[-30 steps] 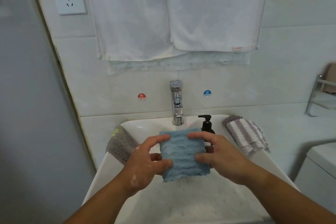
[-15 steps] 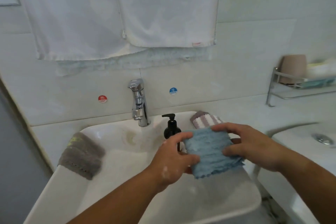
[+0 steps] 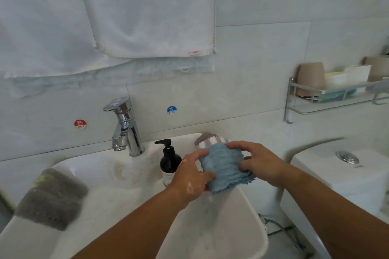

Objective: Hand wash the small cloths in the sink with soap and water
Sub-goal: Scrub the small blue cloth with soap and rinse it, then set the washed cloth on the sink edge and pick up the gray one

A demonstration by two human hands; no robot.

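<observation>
A folded blue cloth (image 3: 226, 166) is held over the right rim of the white sink (image 3: 109, 193). My left hand (image 3: 192, 176), flecked with soap foam, pinches its left edge. My right hand (image 3: 259, 162) grips its right side. Just behind the blue cloth, a grey-and-white striped cloth (image 3: 207, 140) lies on the sink's right rim, mostly hidden. A grey cloth (image 3: 51, 197) is draped over the left rim. The black soap pump bottle (image 3: 169, 162) stands on the rim, left of my hands. The chrome tap (image 3: 124, 127) is shut off, no water running.
White towels (image 3: 130, 10) hang on the wall above the tap. A metal wall shelf (image 3: 336, 96) at the right carries cups and boxes. The white toilet tank (image 3: 345, 176) stands right of the sink. Hot and cold stickers flank the tap.
Both hands have carried the blue cloth from over the middle of the basin to the right rim, above the striped cloth. The view has swung right.
</observation>
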